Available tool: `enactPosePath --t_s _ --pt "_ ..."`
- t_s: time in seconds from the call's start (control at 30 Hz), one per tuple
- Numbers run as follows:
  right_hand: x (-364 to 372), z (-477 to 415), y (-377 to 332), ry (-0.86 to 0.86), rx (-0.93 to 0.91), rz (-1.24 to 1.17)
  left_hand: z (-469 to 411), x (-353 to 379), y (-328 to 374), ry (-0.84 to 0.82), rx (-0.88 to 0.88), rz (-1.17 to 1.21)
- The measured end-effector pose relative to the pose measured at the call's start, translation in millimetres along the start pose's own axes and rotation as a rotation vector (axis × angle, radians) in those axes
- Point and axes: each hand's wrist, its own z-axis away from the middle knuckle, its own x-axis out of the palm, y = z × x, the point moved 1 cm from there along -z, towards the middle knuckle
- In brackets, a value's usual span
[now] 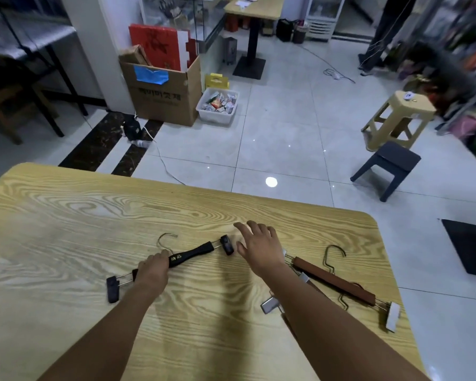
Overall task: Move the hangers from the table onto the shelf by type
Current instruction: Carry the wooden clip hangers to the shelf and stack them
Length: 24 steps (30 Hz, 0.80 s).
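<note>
A black clip hanger [193, 253] with a metal hook lies on the wooden table [66, 215], a black clip at each end. My left hand [152, 273] grips its bar near the left half. Just right of the hanger's right clip, my right hand [259, 244] hovers with its fingers spread and holds nothing. A brown wooden clip hanger [334, 280] with silver clips lies to the right, partly under my right forearm. A second hanger's clip [270, 305] and hook show beneath it.
Beyond the table's far edge is tiled floor with a cardboard box [162, 89], a white bin [217, 105], a cable, a beige stool [401, 116] and a dark stool [388, 169]. A person's legs stand at the back right. Racks with goods line the right side.
</note>
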Motion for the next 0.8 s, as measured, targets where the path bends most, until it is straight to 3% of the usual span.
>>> enactPosePath --t_s 0.43,0.8 --pt "-63 40 38 0.11 0.128 0.006 29 -80 20 0.165 0.169 0.065" --pt "-49 114 58 0.084 0.263 -0.018 75 -89 46 0.245 0.326 0.029"
